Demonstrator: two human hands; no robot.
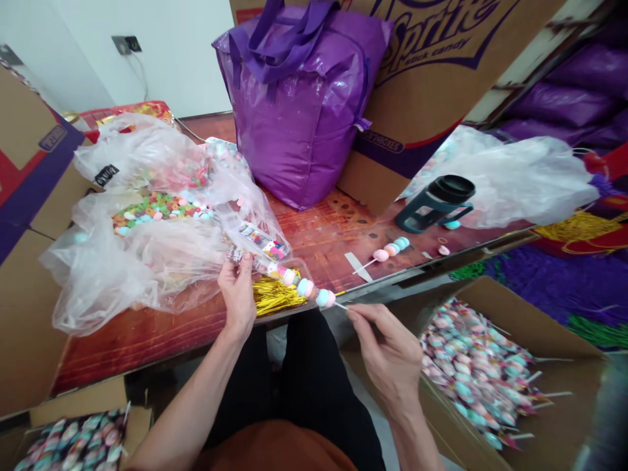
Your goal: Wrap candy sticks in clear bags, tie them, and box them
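A marshmallow skewer (305,288) with pink, white and pale blue pieces stretches between my two hands over the table's front edge. My right hand (387,350) pinches the bare end of its white stick. At the other end my left hand (237,294) grips a clear printed wrapper (265,263) between thumb and fingers. The skewer's far end appears to lie within this wrapper; its exact edge is hard to make out. Just beyond my left hand are more printed wrappers (262,239). Gold metallic strips (277,296) lie beneath the skewer.
Plastic bags of colourful candy (161,212) cover the table's left. A purple bag (304,111) stands behind, beside a large carton (422,85). Rightward are another marshmallow skewer (391,249) and a dark bottle (434,204). Boxes of wrapped skewers (473,366) flank me below.
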